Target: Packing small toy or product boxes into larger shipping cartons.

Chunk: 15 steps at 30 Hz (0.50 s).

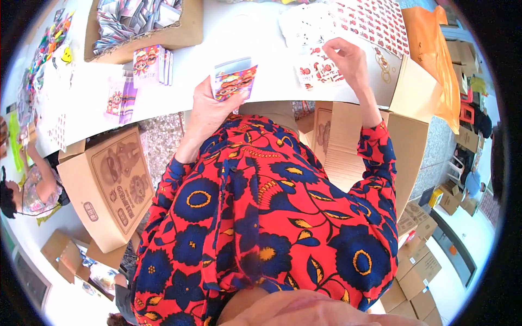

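My left hand (208, 111) is closed round a small printed packet (236, 82) with cartoon faces in red, orange and purple. The packet stands up from the hand near the table's front edge, and a pale grey part shows along its top. Farther right, my right hand (349, 61) has its fingers curled into a pinch. Whatever may be between the fingertips is too small to make out. Beneath and beside that hand lie small white sheets with red printed figures (318, 71). Keyring-like gold rings (383, 66) rest to its right.
An open carton (142, 44) full of packets stands at the back left. Stacked packets (153, 65) and purple ones (122, 98) lie in front. A large sticker sheet (375, 24), orange bag (432, 60) and cardboard box (416, 87) are at right. Another person (38, 187) works at left.
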{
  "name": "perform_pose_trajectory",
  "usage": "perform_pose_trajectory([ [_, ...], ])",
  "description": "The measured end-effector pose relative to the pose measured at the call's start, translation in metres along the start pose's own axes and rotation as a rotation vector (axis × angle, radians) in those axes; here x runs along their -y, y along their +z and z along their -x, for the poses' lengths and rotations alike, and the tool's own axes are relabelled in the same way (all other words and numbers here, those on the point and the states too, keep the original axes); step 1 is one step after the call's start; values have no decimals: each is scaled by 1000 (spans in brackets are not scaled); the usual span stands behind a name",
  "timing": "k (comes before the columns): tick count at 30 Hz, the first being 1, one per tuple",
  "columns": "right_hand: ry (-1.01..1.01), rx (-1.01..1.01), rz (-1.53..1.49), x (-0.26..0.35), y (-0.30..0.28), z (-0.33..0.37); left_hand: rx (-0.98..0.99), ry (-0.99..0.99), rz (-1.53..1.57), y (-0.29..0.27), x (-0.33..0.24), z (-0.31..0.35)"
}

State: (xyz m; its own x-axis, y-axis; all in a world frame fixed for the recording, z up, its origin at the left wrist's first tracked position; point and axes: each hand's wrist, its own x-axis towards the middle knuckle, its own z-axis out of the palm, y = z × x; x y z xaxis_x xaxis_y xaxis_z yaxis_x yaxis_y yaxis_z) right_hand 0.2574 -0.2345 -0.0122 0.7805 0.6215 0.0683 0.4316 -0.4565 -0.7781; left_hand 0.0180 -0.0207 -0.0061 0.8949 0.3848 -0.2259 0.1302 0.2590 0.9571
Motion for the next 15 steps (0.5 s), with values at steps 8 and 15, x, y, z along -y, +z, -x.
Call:
perform_pose_trajectory([
  [8, -420, -99, 86, 122, 1, 15, 88, 56, -163, 16, -2, -2],
  [15, -791, -1, 208, 136, 29, 20, 68, 133, -236, 19, -1, 0],
])
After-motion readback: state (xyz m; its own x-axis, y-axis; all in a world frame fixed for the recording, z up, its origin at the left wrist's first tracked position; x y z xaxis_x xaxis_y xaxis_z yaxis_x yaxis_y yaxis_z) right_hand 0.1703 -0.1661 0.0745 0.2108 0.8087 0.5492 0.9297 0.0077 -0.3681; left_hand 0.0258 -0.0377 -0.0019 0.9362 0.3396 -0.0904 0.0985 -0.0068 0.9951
